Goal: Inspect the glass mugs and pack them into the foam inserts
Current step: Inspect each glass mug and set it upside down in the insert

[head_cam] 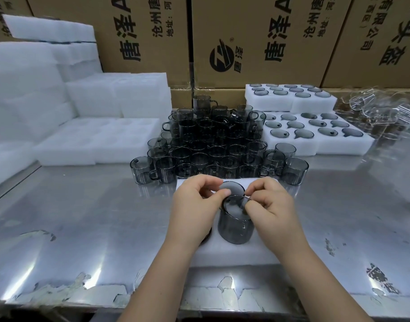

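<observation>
A smoky grey glass mug (236, 225) stands upright over the white foam insert (234, 251) in front of me. My left hand (194, 212) pinches its rim on the left side. My right hand (272, 209) pinches the rim on the right, thumb inside the mouth. Behind it, another grey mug (231, 187) sits sunk in a foam pocket, only its top showing. A dark shape under my left wrist is mostly hidden. A large pile of loose grey mugs (219, 145) stands stacked behind the insert.
Two foam inserts filled with mugs (315, 133) (290, 96) lie at the back right, beside crumpled clear plastic (380, 112). Stacks of white foam (66, 108) fill the left. Cardboard boxes (257, 38) wall off the back. The metal table (83, 217) has a peeling front edge.
</observation>
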